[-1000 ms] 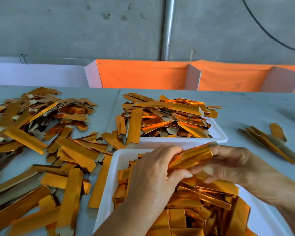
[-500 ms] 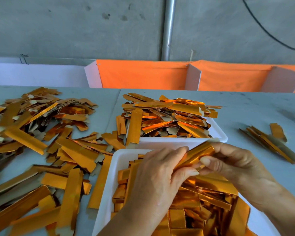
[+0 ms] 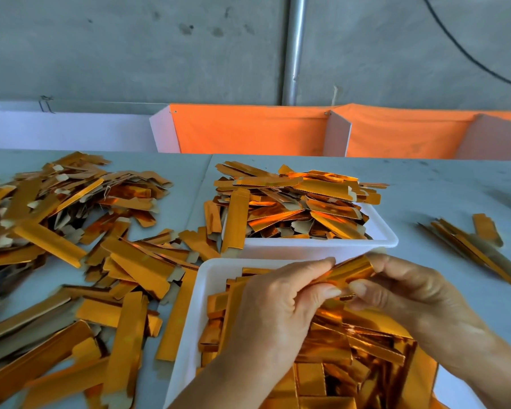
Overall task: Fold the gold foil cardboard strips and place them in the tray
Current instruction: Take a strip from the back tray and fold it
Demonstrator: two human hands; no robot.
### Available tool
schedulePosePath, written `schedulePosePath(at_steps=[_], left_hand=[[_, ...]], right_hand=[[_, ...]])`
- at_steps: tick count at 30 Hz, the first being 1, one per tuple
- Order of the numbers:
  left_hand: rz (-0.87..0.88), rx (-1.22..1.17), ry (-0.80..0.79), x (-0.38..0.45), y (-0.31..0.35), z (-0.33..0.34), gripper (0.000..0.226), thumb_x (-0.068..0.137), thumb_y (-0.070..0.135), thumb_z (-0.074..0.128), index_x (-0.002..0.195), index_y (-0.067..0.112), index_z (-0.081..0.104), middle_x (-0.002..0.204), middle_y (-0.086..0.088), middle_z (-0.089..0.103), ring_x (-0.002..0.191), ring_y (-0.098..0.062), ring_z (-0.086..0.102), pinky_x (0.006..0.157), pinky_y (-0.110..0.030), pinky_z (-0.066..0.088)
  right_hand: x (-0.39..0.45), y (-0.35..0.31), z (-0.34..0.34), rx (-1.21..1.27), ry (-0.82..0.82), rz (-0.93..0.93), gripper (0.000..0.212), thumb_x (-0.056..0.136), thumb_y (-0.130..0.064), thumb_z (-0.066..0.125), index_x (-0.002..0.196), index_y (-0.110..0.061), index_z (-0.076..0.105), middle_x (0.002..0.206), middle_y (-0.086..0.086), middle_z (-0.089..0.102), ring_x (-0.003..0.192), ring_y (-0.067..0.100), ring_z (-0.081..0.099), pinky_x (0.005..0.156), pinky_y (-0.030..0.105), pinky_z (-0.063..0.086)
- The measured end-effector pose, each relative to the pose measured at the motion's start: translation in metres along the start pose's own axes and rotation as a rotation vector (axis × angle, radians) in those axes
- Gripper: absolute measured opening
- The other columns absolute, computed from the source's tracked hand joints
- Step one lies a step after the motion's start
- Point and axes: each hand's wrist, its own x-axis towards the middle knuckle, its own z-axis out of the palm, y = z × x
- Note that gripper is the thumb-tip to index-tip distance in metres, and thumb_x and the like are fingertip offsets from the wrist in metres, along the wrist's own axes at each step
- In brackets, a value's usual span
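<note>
Fingers [image 3: 322, 293] of left hand [image 3: 278, 305] and right hand [image 3: 401, 290] pinching one gold strip [image 3: 348, 271], held just above near tray [image 3: 207, 278]. Best creased firmly along the score, ends aligned, then dropped in. Near tray heaped with folded strips; far tray [image 3: 381, 231], just behind, piled high too.

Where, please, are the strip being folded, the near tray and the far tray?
strip being folded [image 3: 347, 271], head view, on its shiny middle between the hands.
near tray [image 3: 210, 278], head view, on its bare white left rim.
far tray [image 3: 307, 249], head view, on its white front wall.
</note>
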Motion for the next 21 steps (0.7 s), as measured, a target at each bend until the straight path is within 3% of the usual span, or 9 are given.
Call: schedulePosePath(at_steps=[5, 8, 13, 17, 19, 21], left_hand=[[0.017, -0.010, -0.019, 0.000, -0.001, -0.001, 0.032, 0.086, 0.039, 0.053, 0.113, 0.028, 0.067, 0.100, 0.016, 0.070, 0.092, 0.008, 0.062, 0.082, -0.015, 0.053], [0.123, 0.147, -0.006, 0.001, 0.003, 0.000, 0.036, 0.090, 0.037, 0.046, 0.111, 0.018, 0.069, 0.090, 0.011, 0.072, 0.077, 0.007, 0.062, 0.071, -0.013, 0.055], [0.216, 0.359, 0.009, 0.000, 0.008, 0.001, 0.033, 0.091, 0.028, 0.045, 0.105, 0.010, 0.070, 0.085, 0.003, 0.073, 0.073, -0.007, 0.070, 0.064, -0.023, 0.059], [0.214, 0.403, -0.007, 0.001, 0.010, -0.002, 0.032, 0.090, 0.027, 0.044, 0.098, 0.011, 0.071, 0.076, 0.004, 0.071, 0.064, -0.006, 0.067, 0.060, -0.018, 0.056], [0.203, 0.407, -0.010, 0.002, 0.010, -0.003, 0.034, 0.091, 0.027, 0.042, 0.095, 0.010, 0.070, 0.073, 0.005, 0.070, 0.061, -0.005, 0.065, 0.057, -0.017, 0.055], [0.195, 0.411, -0.009, 0.002, 0.009, -0.004, 0.034, 0.091, 0.026, 0.041, 0.094, 0.010, 0.070, 0.072, 0.004, 0.069, 0.061, -0.005, 0.065, 0.056, -0.018, 0.055]], right_hand=[[-0.002, 0.006, 0.002, -0.015, 0.042, -0.017, 0.025, 0.074, -0.013, 0.065, 0.092, -0.025, 0.077, 0.095, 0.004, 0.073, 0.085, 0.017, 0.070, 0.069, 0.025, 0.058], [-0.003, 0.007, 0.004, -0.010, 0.051, -0.014, 0.026, 0.075, -0.010, 0.064, 0.093, -0.024, 0.076, 0.096, 0.004, 0.073, 0.086, 0.017, 0.070, 0.069, 0.024, 0.058], [-0.001, 0.003, 0.009, -0.029, 0.084, -0.063, 0.024, 0.072, -0.009, 0.065, 0.089, -0.022, 0.076, 0.095, 0.000, 0.070, 0.085, 0.017, 0.070, 0.068, 0.026, 0.059], [-0.002, 0.000, 0.010, -0.045, 0.135, -0.092, 0.018, 0.068, -0.028, 0.074, 0.085, -0.027, 0.067, 0.107, -0.008, 0.066, 0.084, 0.022, 0.072, 0.067, 0.027, 0.059], [-0.003, -0.003, 0.009, -0.040, 0.141, -0.102, 0.036, 0.067, -0.046, 0.080, 0.094, -0.031, 0.061, 0.113, -0.006, 0.065, 0.083, 0.025, 0.072, 0.070, 0.032, 0.060], [-0.002, -0.007, 0.005, -0.080, 0.139, -0.144, 0.043, 0.069, -0.049, 0.078, 0.105, -0.036, 0.058, 0.113, -0.003, 0.066, 0.084, 0.025, 0.072, 0.074, 0.036, 0.059]])
